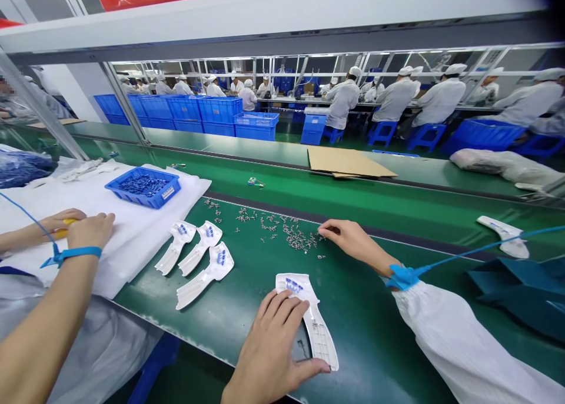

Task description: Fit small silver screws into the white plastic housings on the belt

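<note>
My left hand (pixel 269 345) lies on a white plastic handle-shaped part (pixel 315 327) at the near edge of the green belt. Its fingers rest across the part's top and its thumb runs along the lower edge, holding it. My right hand (pixel 348 239) reaches out to a scatter of small metal screws (pixel 291 233) on the belt. Its fingertips are pinched together at the edge of the pile, and what they hold is too small to see. A blue wrist strap (pixel 401 276) with a cord sits on my right wrist above a white sleeve.
Three more white parts (pixel 198 254) lie in a row to the left. A blue tray (pixel 143 186) of small pieces stands on white foam (pixel 132 239). A co-worker's hands (pixel 83 227) work at the left. Cardboard (pixel 346 162) and another white part (pixel 505 234) lie farther out. Workers sit at the back.
</note>
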The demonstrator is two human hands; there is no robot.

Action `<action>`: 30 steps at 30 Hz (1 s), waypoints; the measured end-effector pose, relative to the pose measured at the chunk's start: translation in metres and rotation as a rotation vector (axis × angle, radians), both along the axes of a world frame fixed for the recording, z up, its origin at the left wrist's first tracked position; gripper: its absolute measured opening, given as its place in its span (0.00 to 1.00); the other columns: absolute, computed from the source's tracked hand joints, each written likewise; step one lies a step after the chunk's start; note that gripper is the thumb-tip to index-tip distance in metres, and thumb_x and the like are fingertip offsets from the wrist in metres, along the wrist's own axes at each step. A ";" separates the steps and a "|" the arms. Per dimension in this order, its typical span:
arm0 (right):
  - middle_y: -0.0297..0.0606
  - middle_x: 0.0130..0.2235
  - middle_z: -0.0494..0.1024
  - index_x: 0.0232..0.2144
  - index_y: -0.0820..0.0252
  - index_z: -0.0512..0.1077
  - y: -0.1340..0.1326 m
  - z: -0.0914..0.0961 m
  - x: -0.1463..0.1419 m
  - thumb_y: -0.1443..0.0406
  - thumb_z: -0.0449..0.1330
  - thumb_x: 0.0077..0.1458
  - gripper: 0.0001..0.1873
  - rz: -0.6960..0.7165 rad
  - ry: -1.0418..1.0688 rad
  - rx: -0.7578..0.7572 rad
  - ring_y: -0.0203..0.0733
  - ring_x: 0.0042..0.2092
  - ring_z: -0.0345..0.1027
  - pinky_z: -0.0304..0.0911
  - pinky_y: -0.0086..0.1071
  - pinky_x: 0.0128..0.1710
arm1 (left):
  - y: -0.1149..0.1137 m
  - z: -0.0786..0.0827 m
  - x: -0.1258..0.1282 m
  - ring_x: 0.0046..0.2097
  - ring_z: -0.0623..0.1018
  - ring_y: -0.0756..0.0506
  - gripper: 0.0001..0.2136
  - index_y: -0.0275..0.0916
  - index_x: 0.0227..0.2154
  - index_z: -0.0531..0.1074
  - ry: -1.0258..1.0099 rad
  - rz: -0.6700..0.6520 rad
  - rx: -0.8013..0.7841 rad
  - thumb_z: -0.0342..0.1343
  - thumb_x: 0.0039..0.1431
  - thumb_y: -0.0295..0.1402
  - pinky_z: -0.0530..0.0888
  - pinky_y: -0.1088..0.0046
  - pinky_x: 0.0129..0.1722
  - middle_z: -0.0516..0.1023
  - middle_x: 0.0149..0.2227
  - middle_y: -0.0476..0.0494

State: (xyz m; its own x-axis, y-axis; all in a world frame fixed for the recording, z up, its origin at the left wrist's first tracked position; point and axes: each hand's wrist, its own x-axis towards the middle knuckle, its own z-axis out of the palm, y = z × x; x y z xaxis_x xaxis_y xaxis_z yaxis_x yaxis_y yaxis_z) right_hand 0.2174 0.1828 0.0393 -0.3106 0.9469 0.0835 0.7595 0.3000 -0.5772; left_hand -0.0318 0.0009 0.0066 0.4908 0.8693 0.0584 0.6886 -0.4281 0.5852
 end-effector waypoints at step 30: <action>0.35 0.33 0.78 0.34 0.55 0.75 -0.152 0.010 -0.027 0.55 0.56 0.62 0.12 0.049 0.337 -0.425 0.41 0.34 0.68 0.62 0.31 0.33 | -0.005 0.022 0.032 0.50 0.74 0.42 0.08 0.42 0.45 0.72 -0.212 0.179 0.172 0.52 0.65 0.29 0.71 0.61 0.50 0.77 0.45 0.43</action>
State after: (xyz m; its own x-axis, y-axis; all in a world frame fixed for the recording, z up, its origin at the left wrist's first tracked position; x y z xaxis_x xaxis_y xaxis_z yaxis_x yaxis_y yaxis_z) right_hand 0.1908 0.0311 0.0498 -0.3777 0.9038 -0.2014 0.5027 0.0175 -0.8643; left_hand 0.0005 -0.0038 0.0290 0.2920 0.9093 0.2964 0.6325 -0.4160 0.6534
